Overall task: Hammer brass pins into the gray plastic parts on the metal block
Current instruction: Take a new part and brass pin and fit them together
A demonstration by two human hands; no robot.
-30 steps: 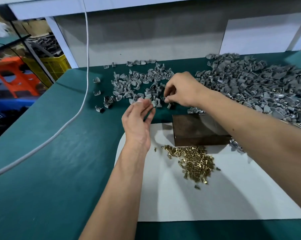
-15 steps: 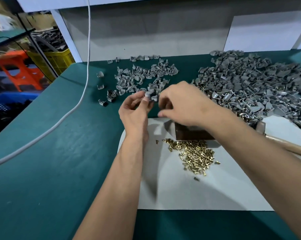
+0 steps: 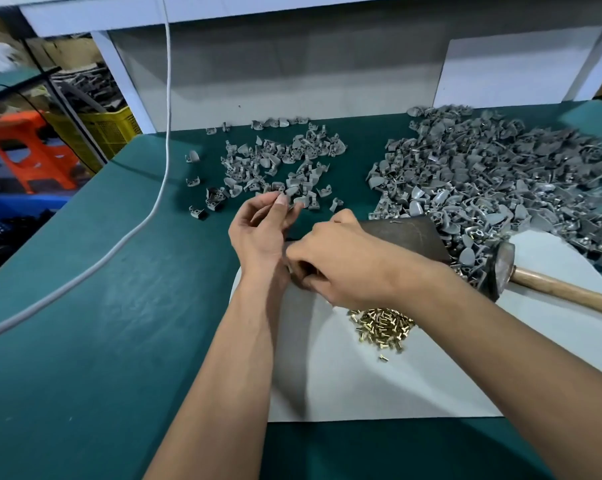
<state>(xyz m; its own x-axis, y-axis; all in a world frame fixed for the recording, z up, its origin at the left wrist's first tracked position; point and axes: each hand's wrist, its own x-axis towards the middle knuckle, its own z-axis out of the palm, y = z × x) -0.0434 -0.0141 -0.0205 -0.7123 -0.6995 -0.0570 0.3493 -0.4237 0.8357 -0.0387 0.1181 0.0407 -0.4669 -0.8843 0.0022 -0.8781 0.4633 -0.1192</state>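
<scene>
Fingers [image 3: 281, 202] of the left hand [image 3: 258, 230] curl upward, the tips pressed together on a small gray plastic part [image 3: 294, 192] held above the tabletop [image 3: 119, 306]. Right hand [image 3: 341, 265] lies just beside the left wrist, its grip curled downward at the near left corner of the metal block [image 3: 407, 233]; what it pinches cannot be told, as the fingertips are hidden.

Metal block rests at the far edge of a white sheet [image 3: 362, 386], dark and partly covered by the right hand. Brass pins [image 3: 382, 327] lie in a loose heap on the sheet, just below the right wrist. Hammer [image 3: 504, 268] lies on its side to the right of the block, wooden handle [image 3: 569, 292] pointing right.

Small scatter of gray parts [image 3: 279, 161] lies beyond the left hand; large pile [image 3: 500, 178] fills the far right. White cable [image 3: 168, 98] hangs down and trails across the left of the tabletop.
</scene>
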